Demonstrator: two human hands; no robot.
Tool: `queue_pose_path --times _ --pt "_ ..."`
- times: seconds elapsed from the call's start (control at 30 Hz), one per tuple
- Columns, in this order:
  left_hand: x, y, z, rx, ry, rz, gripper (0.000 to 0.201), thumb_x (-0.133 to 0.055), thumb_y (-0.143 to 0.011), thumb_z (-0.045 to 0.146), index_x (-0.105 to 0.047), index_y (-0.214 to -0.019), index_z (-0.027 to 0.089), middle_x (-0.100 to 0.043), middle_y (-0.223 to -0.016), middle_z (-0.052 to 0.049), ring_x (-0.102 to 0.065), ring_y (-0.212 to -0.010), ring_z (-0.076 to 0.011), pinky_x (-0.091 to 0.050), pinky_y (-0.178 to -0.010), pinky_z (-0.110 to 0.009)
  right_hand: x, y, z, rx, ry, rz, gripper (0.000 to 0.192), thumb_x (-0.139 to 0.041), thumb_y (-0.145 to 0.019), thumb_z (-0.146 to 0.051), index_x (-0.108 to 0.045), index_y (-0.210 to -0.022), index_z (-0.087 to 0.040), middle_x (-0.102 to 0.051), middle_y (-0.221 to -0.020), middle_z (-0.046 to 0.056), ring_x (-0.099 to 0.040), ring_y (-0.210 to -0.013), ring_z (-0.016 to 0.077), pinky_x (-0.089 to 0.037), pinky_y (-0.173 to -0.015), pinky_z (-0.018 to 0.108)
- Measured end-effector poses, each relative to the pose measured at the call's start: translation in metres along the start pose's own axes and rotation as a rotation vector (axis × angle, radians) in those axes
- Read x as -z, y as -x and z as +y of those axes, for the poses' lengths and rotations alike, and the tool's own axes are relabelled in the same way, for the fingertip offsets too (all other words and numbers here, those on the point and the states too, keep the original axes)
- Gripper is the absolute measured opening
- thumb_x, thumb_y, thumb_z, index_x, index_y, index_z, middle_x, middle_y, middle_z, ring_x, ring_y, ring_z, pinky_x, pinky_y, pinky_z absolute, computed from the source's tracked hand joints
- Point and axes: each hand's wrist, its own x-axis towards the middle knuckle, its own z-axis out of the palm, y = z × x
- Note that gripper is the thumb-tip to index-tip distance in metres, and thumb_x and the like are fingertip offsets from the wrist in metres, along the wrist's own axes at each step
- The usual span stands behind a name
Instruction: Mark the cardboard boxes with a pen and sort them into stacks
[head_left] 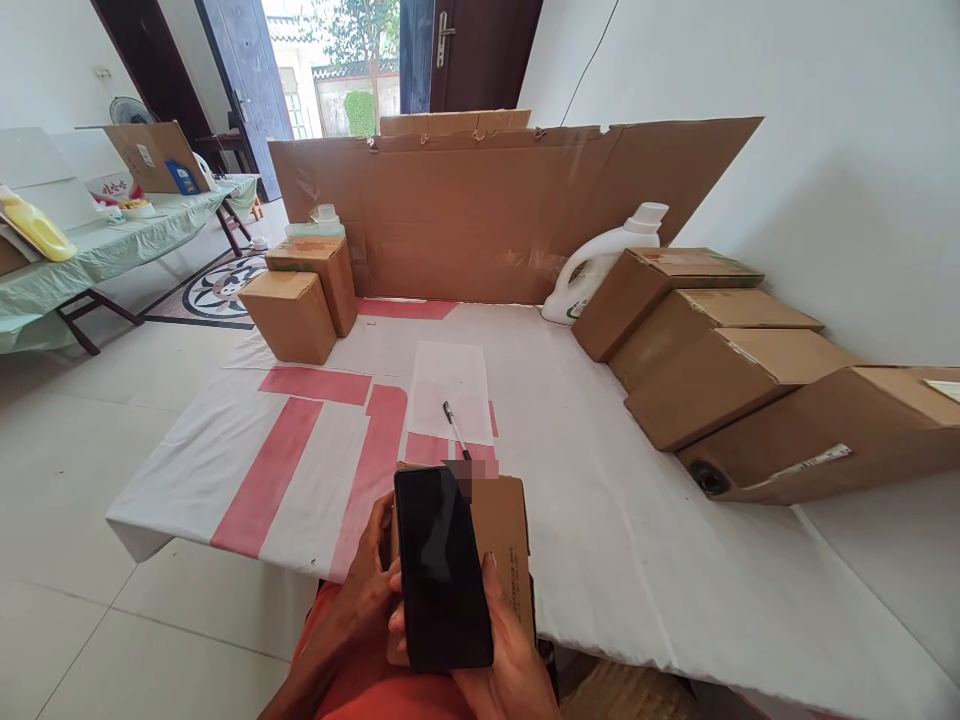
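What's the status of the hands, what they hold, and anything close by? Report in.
Left hand and right hand both grip dark-screened phone. Small carton directly beneath it. Pen on table just beyond.

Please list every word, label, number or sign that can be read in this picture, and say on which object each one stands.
None can be read with certainty.
Small carton under the phone: a printed line along its side, too small.
Long carton: white label strip, blurred.
Far-table cardboard sheet: white and blue stickers, illegible.
White jug: green mark, unreadable.
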Motion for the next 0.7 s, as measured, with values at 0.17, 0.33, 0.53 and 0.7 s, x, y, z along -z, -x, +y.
queue_pose_path --times 0.17,0.33,0.53,0.7 --pt "0.007 0.0 -0.016 0.049 0.001 0.03 0.091 -0.077 -0.074 0.074 -0.055 -0.145 0.022 -0.071 -0.123 -0.014 -0.06 -0.127 -0.0391 -0.05 -0.108 -0.05 -0.002 0.002 -0.007 -0.069 0.025 -0.027 0.063 -0.07 -0.086 -0.073 -0.076 -0.128 -0.027 -0.082 -0.109 0.01 -0.075 -0.104 0.0319 -0.059 -0.089 0.047" --pt "0.011 0.0 -0.023 0.058 0.001 0.027 0.088 -0.074 -0.077 0.075 -0.055 -0.144 0.021 -0.071 -0.117 -0.014 -0.064 -0.121 -0.0371 -0.051 -0.107 -0.049 0.0 0.002 -0.007 -0.081 0.041 -0.048 0.065 -0.067 -0.089 -0.073 -0.076 -0.127 -0.021 -0.082 -0.104 0.013 -0.075 -0.101 0.0317 -0.059 -0.09 0.048" --pt "0.014 -0.003 -0.034 0.042 0.004 0.013 0.083 -0.072 -0.082 0.073 -0.053 -0.144 0.02 -0.071 -0.12 -0.014 -0.065 -0.122 -0.0358 -0.049 -0.109 -0.048 0.0 0.0 0.004 0.025 0.005 0.002 0.062 -0.064 -0.09 -0.074 -0.081 -0.107 -0.017 -0.082 -0.095 0.014 -0.077 -0.093 0.0318 -0.06 -0.085 0.049" --pt "0.015 -0.005 -0.039 0.015 -0.005 -0.004 0.08 -0.07 -0.085 0.068 -0.049 -0.147 0.021 -0.064 -0.139 -0.015 -0.059 -0.134 -0.0352 -0.045 -0.114 -0.045 0.004 0.0 0.004 0.017 -0.008 0.017 0.059 -0.069 -0.087 -0.074 -0.082 -0.102 -0.018 -0.082 -0.093 0.013 -0.077 -0.091 0.0311 -0.06 -0.087 0.05"
